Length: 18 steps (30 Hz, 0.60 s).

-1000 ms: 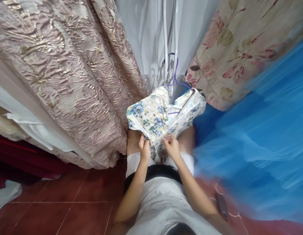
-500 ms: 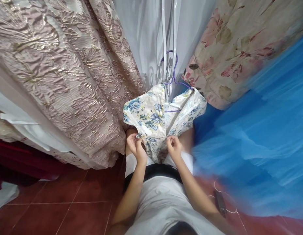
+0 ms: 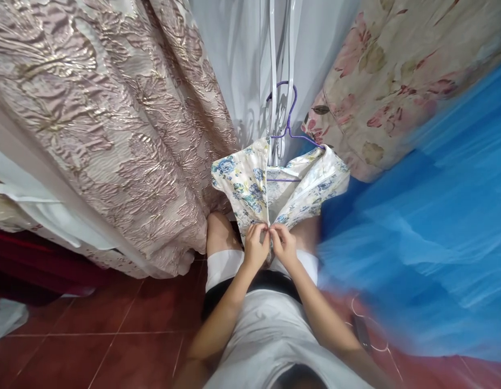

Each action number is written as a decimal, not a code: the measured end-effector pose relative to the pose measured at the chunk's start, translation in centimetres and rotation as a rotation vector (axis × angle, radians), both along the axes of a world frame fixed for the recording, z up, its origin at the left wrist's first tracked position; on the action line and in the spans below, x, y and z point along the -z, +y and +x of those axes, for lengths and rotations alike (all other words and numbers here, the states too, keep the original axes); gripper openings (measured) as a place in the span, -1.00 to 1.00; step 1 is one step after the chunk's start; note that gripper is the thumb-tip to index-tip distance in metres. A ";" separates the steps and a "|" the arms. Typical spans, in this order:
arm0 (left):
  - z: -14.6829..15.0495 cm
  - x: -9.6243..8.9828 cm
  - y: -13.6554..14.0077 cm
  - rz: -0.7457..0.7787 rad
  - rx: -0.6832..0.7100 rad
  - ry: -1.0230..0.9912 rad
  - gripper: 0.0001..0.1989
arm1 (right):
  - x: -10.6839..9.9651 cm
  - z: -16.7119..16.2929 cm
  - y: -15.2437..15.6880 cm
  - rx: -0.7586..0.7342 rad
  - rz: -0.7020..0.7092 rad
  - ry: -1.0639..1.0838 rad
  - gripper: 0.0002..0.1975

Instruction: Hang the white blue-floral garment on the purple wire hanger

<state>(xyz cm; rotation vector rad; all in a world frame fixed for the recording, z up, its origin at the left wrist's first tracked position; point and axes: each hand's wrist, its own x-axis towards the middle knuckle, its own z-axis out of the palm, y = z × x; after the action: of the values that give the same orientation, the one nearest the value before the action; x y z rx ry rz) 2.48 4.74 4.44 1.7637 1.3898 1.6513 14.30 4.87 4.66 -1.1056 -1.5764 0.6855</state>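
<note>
Bare arms from 6 o'clock; a sleeveless white top [image 3: 270,335], a black waistband [image 3: 266,281], white shorts [image 3: 222,265] toward 12.

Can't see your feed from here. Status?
Left hand and right hand pinching the floral garment edges together. Garment hangs on purple hanger. Brocade curtain alongside, not obstructing.

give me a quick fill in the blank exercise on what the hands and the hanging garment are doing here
1. The floral garment hangs on a ____ hanger.
2. The left hand and right hand pinch the garment's two front edges ____.
3. The floor is laid with ____ tiles.

Missing words: purple; together; red
</note>
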 end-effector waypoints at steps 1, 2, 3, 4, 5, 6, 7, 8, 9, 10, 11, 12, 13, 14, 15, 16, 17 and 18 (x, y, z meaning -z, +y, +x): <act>0.0 0.0 0.0 -0.003 0.004 0.024 -0.91 | -0.2 0.0 0.1 -0.001 0.008 -0.010 -0.75; 0.0 0.0 0.0 -0.005 0.007 0.055 -0.89 | -0.4 0.1 0.3 0.001 0.022 -0.019 -0.75; 0.0 0.0 -0.1 -0.005 0.013 0.090 -0.87 | -0.8 0.1 0.5 0.007 0.042 -0.025 -0.76; -0.1 0.0 -0.3 -0.002 0.022 0.126 -0.86 | -1.3 0.2 0.9 0.020 0.068 -0.028 -0.76; -0.2 -0.1 -0.4 0.001 0.031 0.158 -0.85 | -2.0 0.3 1.3 0.040 0.099 -0.026 -0.77; -0.4 -0.2 -0.7 0.004 0.041 0.184 -0.85 | -2.9 0.5 1.8 0.065 0.135 -0.020 -0.77; -0.6 -0.3 -0.9 0.005 0.049 0.202 -0.87 | -3.9 0.6 2.3 0.087 0.177 -0.011 -0.77; -0.8 -0.4 -1.3 0.004 0.056 0.214 -0.88 | -5.0 0.8 3.0 0.103 0.222 -0.001 -0.77; -1.0 -0.5 -1.6 0.002 0.061 0.221 -0.88 | -6.2 0.9 3.6 0.111 0.271 0.006 -0.78; -1.3 -0.6 -2.0 -0.001 0.064 0.224 -0.88 | -7.5 1.0 4.3 0.113 0.322 0.008 -0.78; -1.5 -0.7 -2.4 -0.001 0.065 0.226 -0.87 | -8.7 1.0 5.0 0.111 0.370 0.000 -0.79; -1.8 -0.9 -2.8 0.001 0.064 0.226 -0.87 | -9.9 1.1 5.6 0.114 0.415 -0.019 -0.80; -2.0 -0.9 -3.1 0.005 0.065 0.227 -0.87 | -11.0 1.0 6.3 0.123 0.456 -0.045 -0.80; -2.2 -1.0 -3.4 0.009 0.066 0.229 -0.87 | -12.1 1.0 6.8 0.139 0.494 -0.076 -0.79; -2.4 -1.1 -3.6 0.012 0.069 0.233 -0.87 | -13.0 0.9 7.4 0.159 0.529 -0.105 -0.78; -2.6 -1.1 -3.8 0.012 0.073 0.237 -0.88 | -13.9 0.8 7.9 0.179 0.561 -0.132 -0.77; -2.7 -1.2 -3.9 0.008 0.076 0.242 -0.88 | -14.6 0.7 8.4 0.194 0.591 -0.154 -0.76; -2.8 -1.1 -4.1 0.003 0.078 0.246 -0.87 | -15.3 0.6 8.8 0.206 0.617 -0.172 -0.75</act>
<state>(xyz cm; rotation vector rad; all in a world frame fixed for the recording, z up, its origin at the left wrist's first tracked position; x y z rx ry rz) -0.31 0.66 5.54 2.0511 1.3991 1.4363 14.88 13.63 19.96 -0.8514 -1.6308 -0.0482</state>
